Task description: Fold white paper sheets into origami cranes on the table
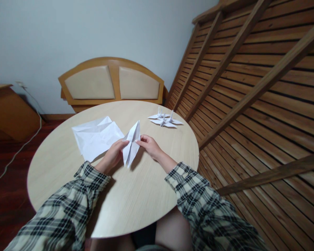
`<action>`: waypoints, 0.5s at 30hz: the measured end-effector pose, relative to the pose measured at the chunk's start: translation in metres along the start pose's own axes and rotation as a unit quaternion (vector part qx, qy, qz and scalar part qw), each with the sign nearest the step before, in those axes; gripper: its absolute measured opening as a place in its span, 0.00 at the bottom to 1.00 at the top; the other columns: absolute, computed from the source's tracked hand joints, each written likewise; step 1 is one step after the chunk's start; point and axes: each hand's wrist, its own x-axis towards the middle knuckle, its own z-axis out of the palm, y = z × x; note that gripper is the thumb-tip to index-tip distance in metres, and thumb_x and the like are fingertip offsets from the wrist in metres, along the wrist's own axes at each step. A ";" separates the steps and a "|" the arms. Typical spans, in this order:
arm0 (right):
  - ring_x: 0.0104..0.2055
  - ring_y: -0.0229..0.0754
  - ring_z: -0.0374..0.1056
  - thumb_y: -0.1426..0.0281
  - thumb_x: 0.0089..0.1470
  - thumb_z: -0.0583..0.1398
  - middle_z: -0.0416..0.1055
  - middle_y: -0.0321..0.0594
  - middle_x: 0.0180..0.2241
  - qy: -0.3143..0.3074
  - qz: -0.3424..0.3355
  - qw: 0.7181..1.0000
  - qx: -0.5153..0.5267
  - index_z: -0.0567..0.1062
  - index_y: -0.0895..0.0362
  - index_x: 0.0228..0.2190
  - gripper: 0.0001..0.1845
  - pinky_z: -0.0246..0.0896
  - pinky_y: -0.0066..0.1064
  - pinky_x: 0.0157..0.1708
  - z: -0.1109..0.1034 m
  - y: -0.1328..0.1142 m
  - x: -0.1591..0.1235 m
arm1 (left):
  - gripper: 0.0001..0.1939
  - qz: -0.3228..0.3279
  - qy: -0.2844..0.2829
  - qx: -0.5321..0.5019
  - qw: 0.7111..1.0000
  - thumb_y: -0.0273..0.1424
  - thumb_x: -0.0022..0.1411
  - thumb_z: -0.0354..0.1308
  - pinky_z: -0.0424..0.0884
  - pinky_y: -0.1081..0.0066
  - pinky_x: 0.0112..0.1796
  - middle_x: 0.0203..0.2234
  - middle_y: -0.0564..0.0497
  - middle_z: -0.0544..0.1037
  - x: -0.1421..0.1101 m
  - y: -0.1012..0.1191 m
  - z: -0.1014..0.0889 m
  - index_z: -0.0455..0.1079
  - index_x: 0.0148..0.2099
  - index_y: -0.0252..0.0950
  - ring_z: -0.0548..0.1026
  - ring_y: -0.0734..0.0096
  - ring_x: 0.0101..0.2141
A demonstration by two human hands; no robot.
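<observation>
Between my two hands is a piece of folded white paper (132, 146), a long diamond with a split lower end, held above the table. My left hand (114, 152) grips its left edge, thumb on the front and fingers behind. On the opposite edge, my right hand (151, 146) pinches the paper between thumb and fingers. Just left of my left hand lie creased white paper sheets (94, 139), flat on the table. Several finished paper cranes (164, 121) stand close together at the back right.
The round pale wooden table (141, 205) fills the middle. Behind it stands a headboard (117, 82) with cream panels. A slatted wooden panel (256, 104) leans along the right side. A white cable (18, 148) runs over the floor at left, beside a wooden cabinet (13, 113).
</observation>
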 end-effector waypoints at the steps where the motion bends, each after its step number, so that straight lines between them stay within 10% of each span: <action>1: 0.32 0.36 0.65 0.70 0.48 0.64 0.70 0.34 0.29 -0.004 -0.001 1.000 -0.005 0.71 0.57 0.29 0.07 0.63 0.32 0.38 -0.002 0.000 0.000 | 0.11 -0.009 -0.009 -0.013 1.000 0.37 0.54 0.59 0.71 0.64 0.29 0.28 0.43 0.76 0.000 0.000 -0.001 0.71 0.32 0.33 0.72 0.64 0.27; 15: 0.33 0.37 0.65 0.66 0.46 0.65 0.69 0.34 0.30 -0.012 -0.076 0.993 -0.094 0.71 0.57 0.30 0.10 0.61 0.33 0.38 -0.007 0.003 0.000 | 0.15 0.016 0.048 0.040 0.998 0.39 0.52 0.64 0.62 0.73 0.27 0.25 0.55 0.70 -0.001 0.000 -0.004 0.66 0.35 0.35 0.67 0.75 0.25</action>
